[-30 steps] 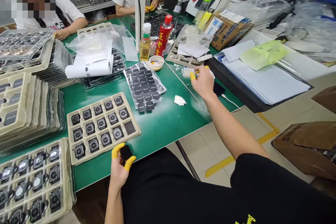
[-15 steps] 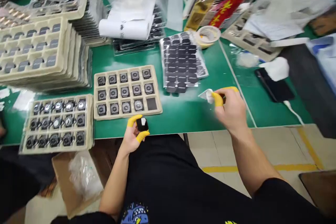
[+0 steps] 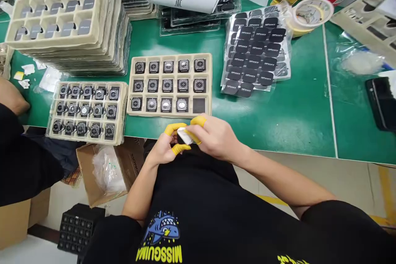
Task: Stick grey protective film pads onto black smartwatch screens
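Observation:
My left hand (image 3: 163, 147), with yellow finger covers, grips a dark smartwatch body (image 3: 179, 139) by its edges, just off the table's front edge. Over its face my right hand (image 3: 216, 137), also with yellow finger covers, presses a small white wipe (image 3: 185, 135); whether it is cloth or paper I cannot make out. The fingers hide most of the watch. Just beyond my hands lies a beige tray (image 3: 168, 114) of watch bodies, back sides up; its near right compartment holds no watch. Left of it sits another tray (image 3: 123, 111) of watches under a clear cover.
Stacked trays (image 3: 102, 41) rise at the back left. Sheets of black labels (image 3: 253, 62), a tape roll (image 3: 324, 14) and a phone (image 3: 382, 103) lie to the right. Another person's arm (image 3: 12, 97) rests at the left edge. A cardboard box (image 3: 88, 173) with plastic bags stands below.
My right hand has come left from beside the label sheets, bringing the white wipe onto the watch. The left hand still holds the watch. The view has shifted.

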A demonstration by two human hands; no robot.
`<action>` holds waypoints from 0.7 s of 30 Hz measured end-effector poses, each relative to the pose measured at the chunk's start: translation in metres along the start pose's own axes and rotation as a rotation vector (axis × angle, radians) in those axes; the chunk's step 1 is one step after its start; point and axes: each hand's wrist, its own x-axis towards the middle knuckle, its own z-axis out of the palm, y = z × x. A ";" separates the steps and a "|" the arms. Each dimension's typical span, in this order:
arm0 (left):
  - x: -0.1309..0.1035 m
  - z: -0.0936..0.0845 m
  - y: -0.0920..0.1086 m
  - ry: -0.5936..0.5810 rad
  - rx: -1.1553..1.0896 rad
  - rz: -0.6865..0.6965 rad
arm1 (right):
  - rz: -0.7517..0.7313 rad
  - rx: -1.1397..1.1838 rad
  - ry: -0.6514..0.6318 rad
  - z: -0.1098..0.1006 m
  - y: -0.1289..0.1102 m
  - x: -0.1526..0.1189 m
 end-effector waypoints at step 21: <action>-0.004 -0.006 0.012 0.157 0.010 0.085 | 0.124 -0.057 -0.018 -0.009 -0.009 0.019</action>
